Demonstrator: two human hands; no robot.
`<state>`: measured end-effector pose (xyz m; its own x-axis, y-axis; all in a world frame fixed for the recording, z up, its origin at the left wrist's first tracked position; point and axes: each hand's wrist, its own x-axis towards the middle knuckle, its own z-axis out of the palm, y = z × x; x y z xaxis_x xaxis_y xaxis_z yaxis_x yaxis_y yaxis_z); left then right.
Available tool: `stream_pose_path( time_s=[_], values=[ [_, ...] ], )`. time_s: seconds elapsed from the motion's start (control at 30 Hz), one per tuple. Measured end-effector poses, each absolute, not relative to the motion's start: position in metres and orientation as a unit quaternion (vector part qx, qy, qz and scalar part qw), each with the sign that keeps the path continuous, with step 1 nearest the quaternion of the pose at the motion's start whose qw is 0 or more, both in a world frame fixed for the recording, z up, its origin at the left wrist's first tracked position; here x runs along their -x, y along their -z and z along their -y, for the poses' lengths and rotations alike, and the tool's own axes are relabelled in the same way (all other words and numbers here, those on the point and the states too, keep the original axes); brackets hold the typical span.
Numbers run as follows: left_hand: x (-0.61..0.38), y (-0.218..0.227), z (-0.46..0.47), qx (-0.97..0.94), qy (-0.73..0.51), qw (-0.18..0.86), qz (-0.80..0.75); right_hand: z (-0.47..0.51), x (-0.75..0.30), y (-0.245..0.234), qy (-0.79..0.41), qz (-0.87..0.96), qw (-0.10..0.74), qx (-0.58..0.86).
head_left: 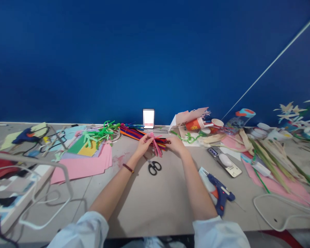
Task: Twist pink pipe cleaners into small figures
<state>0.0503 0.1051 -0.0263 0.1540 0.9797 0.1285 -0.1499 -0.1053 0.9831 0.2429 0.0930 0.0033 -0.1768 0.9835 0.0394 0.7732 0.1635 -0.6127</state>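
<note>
Pink pipe cleaner piece (155,146) held above the table's middle, long axis near upright, strands pointing 6 o'clock. Left hand (144,144) pinches its top; a firm pinch should keep strands together. Right hand (176,144) just beside, grip unclear. Pipe cleaner bundle (142,135) at 11 o'clock, scissors (154,167) at 6.

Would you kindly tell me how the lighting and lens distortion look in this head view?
Head view: wide-angle distortion enlarges the near sleeves and stretches the forearms; soft shadows fall beside them; the blue wall darkens toward the top; the white rectangle is blurred.
</note>
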Motion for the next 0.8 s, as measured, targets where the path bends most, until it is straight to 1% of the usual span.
stream_pose_path(
  time_s=[0.13, 0.37, 0.47, 0.57, 0.63, 0.7, 0.8],
  values=[
    [-0.051, 0.025, -0.103, -0.520, -0.499, 0.565, -0.401, -0.095, -0.244, -0.005, -0.226, 0.745, 0.199, 0.595],
    [-0.052, 0.028, -0.104, -0.538, -0.496, 0.548, -0.405, -0.093, -0.255, -0.015, -0.212, 0.747, 0.233, 0.586],
    [-0.051, 0.030, -0.105, -0.553, -0.496, 0.535, -0.402, -0.090, -0.271, -0.025, -0.207, 0.729, 0.232, 0.610],
    [-0.051, 0.031, -0.106, -0.558, -0.500, 0.528, -0.399, -0.082, -0.293, -0.040, -0.176, 0.699, 0.243, 0.648],
    [-0.051, 0.031, -0.106, -0.564, -0.510, 0.514, -0.397, -0.072, -0.307, -0.055, -0.164, 0.678, 0.271, 0.663],
    [-0.051, 0.032, -0.107, -0.569, -0.519, 0.502, -0.394, -0.059, -0.316, -0.073, -0.138, 0.639, 0.321, 0.685],
    [-0.052, 0.033, -0.106, -0.557, -0.520, 0.516, -0.391, -0.037, -0.313, -0.101, -0.026, 0.557, 0.468, 0.685]
  ],
)
